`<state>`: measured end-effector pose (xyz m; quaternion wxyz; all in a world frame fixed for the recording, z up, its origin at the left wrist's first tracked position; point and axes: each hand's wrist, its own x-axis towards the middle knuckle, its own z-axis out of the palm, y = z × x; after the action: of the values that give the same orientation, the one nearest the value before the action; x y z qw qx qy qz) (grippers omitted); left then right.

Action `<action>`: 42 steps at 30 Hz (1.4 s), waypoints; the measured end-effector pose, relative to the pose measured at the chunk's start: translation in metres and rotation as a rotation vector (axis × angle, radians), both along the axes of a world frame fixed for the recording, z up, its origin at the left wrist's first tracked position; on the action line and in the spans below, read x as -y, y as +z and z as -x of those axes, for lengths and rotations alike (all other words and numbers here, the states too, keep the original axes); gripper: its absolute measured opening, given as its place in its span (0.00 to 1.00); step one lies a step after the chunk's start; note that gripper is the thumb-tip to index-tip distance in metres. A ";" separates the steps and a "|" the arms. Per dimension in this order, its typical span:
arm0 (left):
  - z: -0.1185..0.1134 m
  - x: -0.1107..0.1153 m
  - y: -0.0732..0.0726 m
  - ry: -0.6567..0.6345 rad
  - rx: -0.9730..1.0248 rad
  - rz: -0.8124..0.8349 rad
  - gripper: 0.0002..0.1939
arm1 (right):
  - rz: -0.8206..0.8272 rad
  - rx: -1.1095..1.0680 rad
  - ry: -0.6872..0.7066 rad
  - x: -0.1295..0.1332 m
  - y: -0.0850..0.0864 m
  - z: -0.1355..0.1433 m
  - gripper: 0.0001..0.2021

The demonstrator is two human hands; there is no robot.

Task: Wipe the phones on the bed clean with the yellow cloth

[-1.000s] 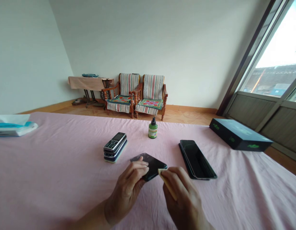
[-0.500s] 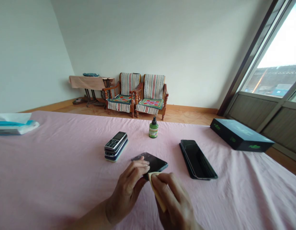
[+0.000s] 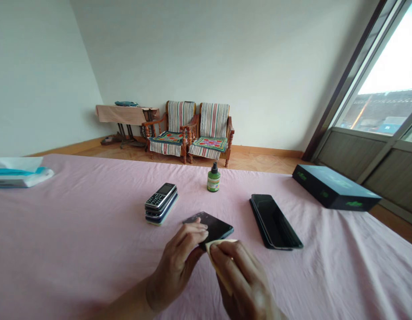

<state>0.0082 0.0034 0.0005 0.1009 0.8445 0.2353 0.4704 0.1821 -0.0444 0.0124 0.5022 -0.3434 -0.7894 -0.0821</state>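
Note:
A dark smartphone (image 3: 215, 226) is tilted above the pink cloth in the middle of the head view. My left hand (image 3: 179, 258) grips its near left side, with fingers over the upper face and the thumb below. Pinched in my right hand (image 3: 242, 278) is a folded pale yellow cloth (image 3: 222, 272), pressed against the near edge of the smartphone. My fingers hide part of the cloth and the smartphone's near corner. To the left lies a stack of mobile phones, a keypad phone (image 3: 161, 195) on top. Two black smartphones (image 3: 276, 222) lie stacked on the right.
A green spray bottle (image 3: 213, 178) stands beyond my hands. At the right sits a black box (image 3: 336, 186); a tissue pack (image 3: 22, 175) lies at the far left. Pink cloth (image 3: 75, 231) covers the surface. Behind are two wooden chairs (image 3: 211, 126) and a draped small table (image 3: 122, 114).
My right hand and the yellow cloth have shifted very slightly along the smartphone's near edge. My left hand keeps its grip, and the other things stay put.

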 end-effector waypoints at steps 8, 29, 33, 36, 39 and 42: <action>-0.001 0.000 0.003 0.012 -0.002 -0.001 0.11 | 0.020 -0.037 -0.038 0.000 -0.001 0.001 0.16; 0.003 0.001 -0.002 -0.200 -0.053 0.034 0.12 | 0.472 -0.357 -0.119 -0.023 -0.007 -0.022 0.08; 0.006 0.001 0.000 -0.214 -0.115 0.010 0.12 | 0.415 -0.336 -0.205 -0.026 -0.006 -0.027 0.07; 0.008 0.000 0.000 -0.221 -0.139 -0.004 0.13 | 0.369 -0.333 -0.260 -0.028 -0.006 -0.031 0.06; 0.008 -0.002 0.000 -0.136 -0.017 0.023 0.12 | 0.388 -0.321 -0.253 -0.028 -0.007 -0.033 0.07; 0.007 -0.003 0.001 0.012 0.160 0.077 0.10 | 0.386 -0.320 -0.238 -0.027 -0.007 -0.033 0.07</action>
<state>0.0008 0.0063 0.0019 0.1490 0.7982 0.2494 0.5277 0.2149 -0.0173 0.0054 0.5325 -0.5318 -0.6551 0.0666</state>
